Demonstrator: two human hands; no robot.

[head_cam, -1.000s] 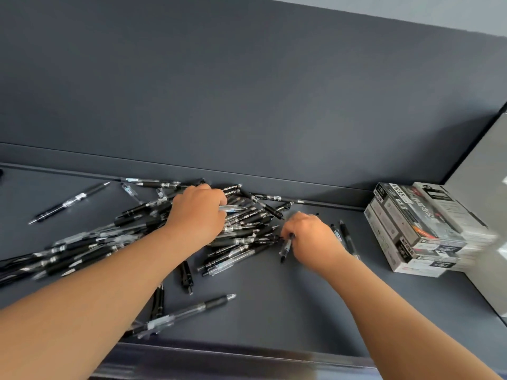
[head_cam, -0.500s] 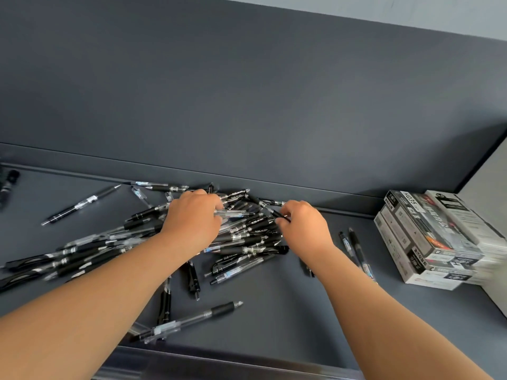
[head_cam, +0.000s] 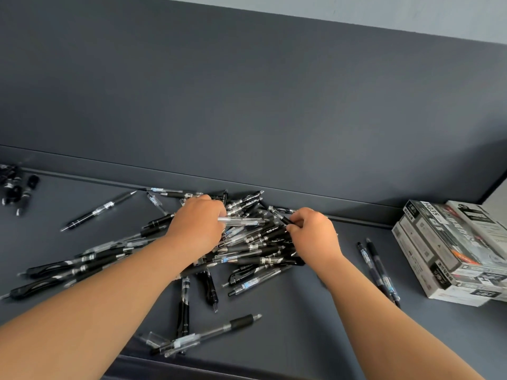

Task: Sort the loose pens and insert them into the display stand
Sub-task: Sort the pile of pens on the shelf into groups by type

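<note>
A heap of loose black and clear pens (head_cam: 255, 242) lies on the dark grey shelf (head_cam: 315, 325) against its back wall. My left hand (head_cam: 199, 224) sits on the heap's left part, its fingers curled round a clear pen (head_cam: 242, 221) that sticks out to the right. My right hand (head_cam: 312, 231) is at the heap's right end and pinches a black pen (head_cam: 279, 216) that points up and left. More pens trail off to the left (head_cam: 76, 264). No display stand is in view.
Stacked pen boxes (head_cam: 450, 250) stand at the right end of the shelf. Two pens (head_cam: 380, 272) lie between them and my right forearm. A single pen (head_cam: 101, 209) and a cluster of small black parts (head_cam: 16, 187) sit far left. Several pens (head_cam: 205, 333) lie near the front edge.
My right hand has let a pen drop to the right, moved back up to the heap and pinched a black pen there. My left hand stays on the heap, holding its clear pen.
</note>
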